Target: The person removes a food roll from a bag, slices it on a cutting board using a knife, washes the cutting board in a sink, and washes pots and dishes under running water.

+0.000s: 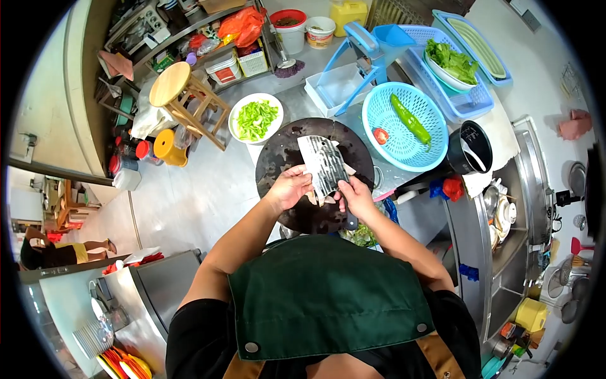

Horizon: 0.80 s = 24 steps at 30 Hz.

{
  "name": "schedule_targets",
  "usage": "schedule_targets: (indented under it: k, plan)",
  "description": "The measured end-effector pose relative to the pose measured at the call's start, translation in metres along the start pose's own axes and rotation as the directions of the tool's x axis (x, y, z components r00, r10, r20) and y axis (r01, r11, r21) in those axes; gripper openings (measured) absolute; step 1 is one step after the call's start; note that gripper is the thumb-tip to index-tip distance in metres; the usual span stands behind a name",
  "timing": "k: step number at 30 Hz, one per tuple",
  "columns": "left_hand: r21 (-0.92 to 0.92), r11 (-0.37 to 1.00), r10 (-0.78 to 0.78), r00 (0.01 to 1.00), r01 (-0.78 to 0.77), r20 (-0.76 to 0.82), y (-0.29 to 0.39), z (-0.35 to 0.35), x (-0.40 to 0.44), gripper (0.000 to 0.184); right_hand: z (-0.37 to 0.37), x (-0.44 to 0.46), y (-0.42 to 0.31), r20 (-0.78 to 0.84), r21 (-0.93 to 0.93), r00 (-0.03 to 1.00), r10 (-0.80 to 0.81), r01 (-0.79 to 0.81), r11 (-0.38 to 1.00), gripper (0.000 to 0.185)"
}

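Chopping session at the round board: greens look done, pale stuff in progress

So the big dark round board (279, 150) is taking up the middle of the work surface, and that's where the action is happening. Beyond it, toward the right, a light-blue basket (391, 155) is sitting with a couple of things inside. On the far left side of the board, a white bowl (233, 130) is holding a heap of chopped green bits (255, 120), so that part is looking finished, I'd say.

The cleaver (325, 165) is tilting over the board, wet-looking face up. The right hand (356, 197) is gripping it where the handle meets the blade. The left hand (293, 187) is half curling, fingertips resting at the blade's left edge; can't tell if they're also pinching food.

In the basket, a long green pepper (410, 121) is lying whole, so if it's on the list, it's waiting its turn. Some pale pieces (328, 200) are showing around the blade on the board, partly hidden; my guess is they're mid-cut. Smallest of all, a red piece (380, 136), maybe tomato, is lying beside the pepper.
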<state>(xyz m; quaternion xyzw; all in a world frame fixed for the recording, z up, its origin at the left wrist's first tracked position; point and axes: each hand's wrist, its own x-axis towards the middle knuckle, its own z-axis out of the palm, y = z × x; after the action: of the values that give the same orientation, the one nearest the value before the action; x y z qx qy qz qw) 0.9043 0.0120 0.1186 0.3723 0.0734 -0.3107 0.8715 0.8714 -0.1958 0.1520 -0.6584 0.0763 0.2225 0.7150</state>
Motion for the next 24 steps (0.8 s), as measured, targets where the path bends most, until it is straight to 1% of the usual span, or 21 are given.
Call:
schedule_targets:
  k: [1, 2, 3, 4, 5, 6, 7, 8, 9, 10, 11, 13, 14, 16, 18, 20, 21, 22, 24]
  plan:
    - [0.002, 1.0, -0.007, 1.0, 0.007, 0.005, -0.005, -0.007, 0.003, 0.024, -0.007, -0.006, 0.002, -0.06, 0.032, 0.998, 0.0, 0.002, 0.999, 0.02]
    - [0.364, 0.929, 0.117, 0.988, -0.074, -0.097, -0.007, -0.008, 0.004, 0.025, -0.015, -0.013, 0.005, -0.12, 0.063, 0.993, 0.002, 0.006, 0.998, 0.02]
    - [0.681, 0.725, 0.268, 0.953, -0.103, -0.142, -0.01, -0.009, 0.004, 0.026, -0.025, -0.02, 0.011, -0.192, 0.02, 0.981, -0.02, 0.024, 0.999, 0.02]
    - [0.681, 0.725, 0.265, 0.955, -0.104, -0.136, -0.014, -0.011, 0.004, 0.026, -0.038, -0.028, 0.018, -0.251, -0.068, 0.968, -0.026, 0.009, 0.998, 0.021]
    - [0.909, 0.35, 0.444, 0.895, -0.226, 0.052, -0.02, -0.014, 0.003, 0.035, -0.048, -0.039, 0.018, -0.297, -0.129, 0.954, -0.033, -0.006, 0.992, 0.021]
    - [0.954, -0.098, 0.519, 0.804, -0.282, 0.291, -0.025, -0.015, -0.001, 0.043, -0.061, -0.046, 0.033, -0.344, -0.156, 0.938, -0.04, -0.015, 0.988, 0.02]
    - [0.969, -0.077, 0.444, 0.862, -0.233, 0.242, -0.03, -0.01, -0.006, 0.068, -0.073, -0.053, 0.047, -0.355, -0.137, 0.934, -0.029, -0.022, 0.99, 0.019]
    - [0.978, -0.182, 0.322, 0.934, -0.1, 0.156, -0.028, 0.003, -0.012, 0.09, -0.08, -0.058, 0.055, -0.367, -0.117, 0.93, -0.019, -0.026, 0.993, 0.019]
    - [0.972, -0.223, 0.287, 0.948, -0.076, 0.14, -0.026, 0.012, -0.01, 0.096, -0.08, -0.061, 0.056, -0.372, -0.117, 0.928, -0.022, -0.023, 0.993, 0.019]
    - [0.963, -0.264, 0.253, 0.96, -0.053, 0.122, -0.026, 0.017, -0.006, 0.102, -0.081, -0.063, 0.057, -0.377, -0.092, 0.925, 0.044, -0.085, 0.992, 0.018]
    - [0.962, -0.265, 0.249, 0.96, -0.059, 0.127, -0.026, 0.016, 0.0, 0.102, -0.081, -0.063, 0.058, -0.379, -0.066, 0.919, 0.112, -0.147, 0.987, 0.018]
    - [0.952, -0.269, 0.278, 0.934, -0.147, 0.223, -0.025, 0.011, 0.018, 0.108, -0.078, -0.054, 0.057, -0.377, -0.04, 0.917, 0.129, -0.155, 0.987, 0.019]
    - [0.95, -0.271, 0.273, 0.935, -0.151, 0.227, -0.02, 0.015, 0.025, 0.108, -0.076, -0.046, 0.057, -0.369, -0.018, 0.918, 0.144, -0.162, 0.987, 0.019]
    - [0.956, -0.249, 0.173, 0.964, -0.156, 0.202, -0.003, 0.026, 0.038, 0.112, -0.076, -0.03, 0.055, -0.365, -0.006, 0.92, 0.138, -0.151, 0.989, 0.02]
    - [0.95, -0.271, 0.149, 0.968, -0.155, 0.201, 0.014, 0.039, 0.053, 0.11, -0.073, -0.014, 0.047, -0.291, -0.044, 0.937, 0.192, -0.214, 0.976, 0.021]
    - [0.953, -0.288, 0.034, 0.993, -0.097, 0.112, 0.025, 0.049, 0.072, 0.106, -0.072, 0.001, 0.046, -0.276, -0.072, 0.936, 0.218, -0.246, 0.967, 0.021]
    - [0.956, -0.283, 0.072, 0.992, -0.077, 0.101, 0.024, 0.048, 0.081, 0.096, -0.07, 0.007, 0.044, -0.245, -0.11, 0.946, 0.213, -0.245, 0.963, 0.021]
    - [0.957, -0.281, 0.07, 0.992, -0.077, 0.1, 0.025, 0.048, 0.084, 0.096, -0.068, 0.011, 0.043, -0.213, -0.149, 0.955, 0.208, -0.242, 0.959, 0.021]
    - [0.939, -0.334, -0.02, 0.997, -0.078, 0.076, 0.026, 0.048, 0.087, 0.085, -0.064, 0.011, 0.038, -0.203, -0.151, 0.95, 0.236, -0.269, 0.951, 0.02]
